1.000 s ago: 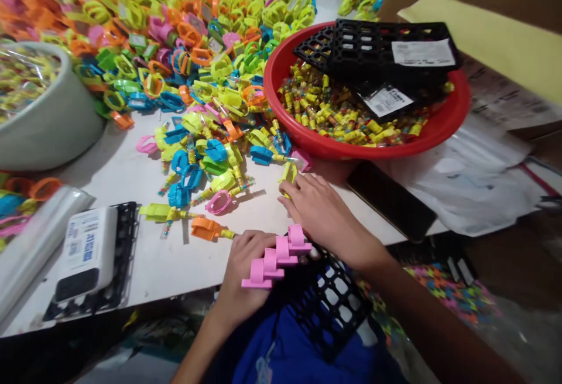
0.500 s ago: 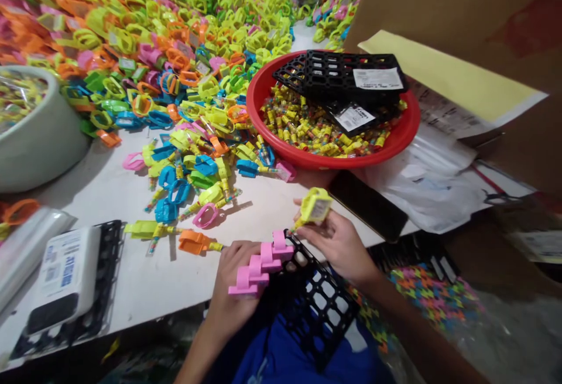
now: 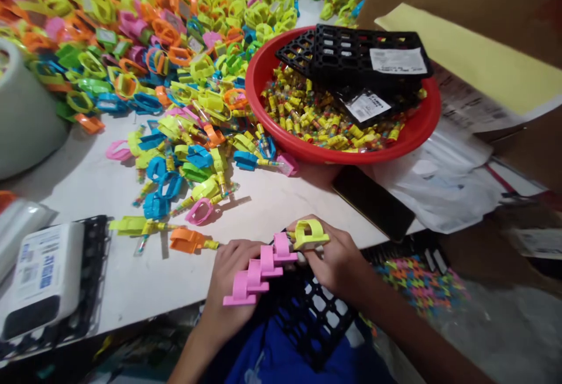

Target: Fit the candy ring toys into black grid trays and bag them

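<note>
My left hand (image 3: 230,273) is closed around the near-left edge of a black plastic grid tray (image 3: 322,314) that leans over my lap. Several pink toy watches (image 3: 262,262) stand in a slanting row along that edge, partly covering my fingers. In my right hand (image 3: 340,258) is a yellow toy watch (image 3: 311,233), pinched at the tray's upper corner just beside the last pink one. Its lower end and the fingertips behind it are partly hidden. On the table to the left lies an orange toy watch (image 3: 188,240) with a yellow-wrapped candy tube.
A red basin (image 3: 259,109) holds small yellow-capped candy tubes and black grid trays (image 3: 351,56). A heap of coloured toy watches (image 3: 132,33) covers the back of the table. A phone (image 3: 373,202), a grey bowl (image 3: 26,120) and a white pack (image 3: 46,273) lie around.
My right hand has lowered the yellow toy watch onto the tray's corner and turned it, so its band loop now faces up. The view has shifted slightly.
</note>
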`<state>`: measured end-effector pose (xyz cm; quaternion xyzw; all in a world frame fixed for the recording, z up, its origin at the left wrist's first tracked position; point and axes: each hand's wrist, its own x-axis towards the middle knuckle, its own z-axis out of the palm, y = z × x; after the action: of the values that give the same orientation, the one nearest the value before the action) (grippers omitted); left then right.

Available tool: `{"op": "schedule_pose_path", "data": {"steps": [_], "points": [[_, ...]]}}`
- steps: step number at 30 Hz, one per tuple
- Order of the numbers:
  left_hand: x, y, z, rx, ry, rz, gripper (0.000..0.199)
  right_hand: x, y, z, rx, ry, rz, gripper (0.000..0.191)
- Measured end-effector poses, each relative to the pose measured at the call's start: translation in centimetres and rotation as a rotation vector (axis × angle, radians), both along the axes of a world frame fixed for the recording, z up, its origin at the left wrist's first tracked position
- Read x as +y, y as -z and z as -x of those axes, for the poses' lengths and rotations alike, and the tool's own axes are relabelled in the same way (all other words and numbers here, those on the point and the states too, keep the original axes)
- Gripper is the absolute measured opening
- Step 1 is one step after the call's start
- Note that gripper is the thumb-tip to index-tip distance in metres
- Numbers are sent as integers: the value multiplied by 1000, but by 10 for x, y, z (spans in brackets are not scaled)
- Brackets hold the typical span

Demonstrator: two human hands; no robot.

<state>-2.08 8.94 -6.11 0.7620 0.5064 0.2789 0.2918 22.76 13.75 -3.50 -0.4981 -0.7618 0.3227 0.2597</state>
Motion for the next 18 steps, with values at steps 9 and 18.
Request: {"op": "schedule_pose_path", "data": {"steps": [9,18], "points": [[1,-5,0,-1,5,-2,26,-5,-7,20,-242,19,-141,29],[2,1,0,-42,-23,-10,29,-2,-5,28,-241,28,-227,38]]}}
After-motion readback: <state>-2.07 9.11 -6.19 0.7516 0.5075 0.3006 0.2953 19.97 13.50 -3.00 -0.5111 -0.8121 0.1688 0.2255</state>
